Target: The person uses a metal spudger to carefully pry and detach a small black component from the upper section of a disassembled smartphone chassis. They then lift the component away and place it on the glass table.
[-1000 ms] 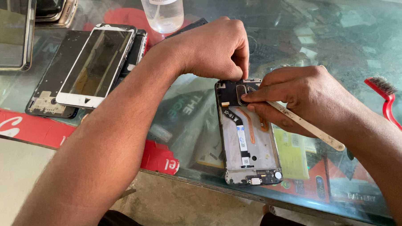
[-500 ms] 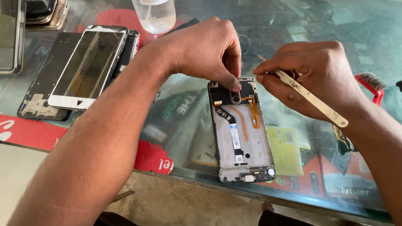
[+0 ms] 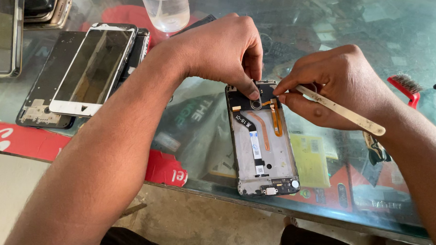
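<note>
Glass counter (image 3: 375, 41) — near its front edge an opened phone frame (image 3: 263, 143); left hand (image 3: 225, 50) presses its top, right hand (image 3: 340, 83) pinches a flat pry tool (image 3: 344, 111).

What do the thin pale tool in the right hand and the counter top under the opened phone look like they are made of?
The thin pale flat prying tool looks like matte cream plastic, scuffed and speckled; metal is possible. The counter top looks like clear glass: it is glossy, reflective, and papers show beneath it. The right hand pinches the tool over the opened phone frame.
</note>
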The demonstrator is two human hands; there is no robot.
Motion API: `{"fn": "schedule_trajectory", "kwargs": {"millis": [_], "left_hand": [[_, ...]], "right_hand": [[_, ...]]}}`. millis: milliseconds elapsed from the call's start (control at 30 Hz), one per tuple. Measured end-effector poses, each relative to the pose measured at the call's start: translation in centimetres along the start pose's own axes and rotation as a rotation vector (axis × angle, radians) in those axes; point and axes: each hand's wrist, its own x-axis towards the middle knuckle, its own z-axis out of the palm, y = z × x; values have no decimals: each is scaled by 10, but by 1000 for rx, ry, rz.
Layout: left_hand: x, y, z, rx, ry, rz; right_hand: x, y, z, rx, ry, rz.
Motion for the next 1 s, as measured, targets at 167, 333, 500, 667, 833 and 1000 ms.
{"fn": "schedule_trajectory", "kwargs": {"millis": [167, 333, 500, 667, 833, 1000], "left_hand": [[1, -1, 0, -8, -2, 14], [2, -4, -1, -4, 3, 51], [1, -5, 0, -12, 4, 44], [0, -5, -1, -10, 8, 59], [-1, -3, -1, 1, 8, 35], [0, -3, 0, 16, 14, 31]], "right_hand": [[-1, -1, -1, 6, -31, 36], [-1, 0, -2, 38, -50, -9], [-2, 1, -1, 10, -80, 9], [-2, 2, 0, 8, -75, -37], [-2, 2, 0, 5, -73, -34], [-2, -3, -2, 28, -69, 26]]}}
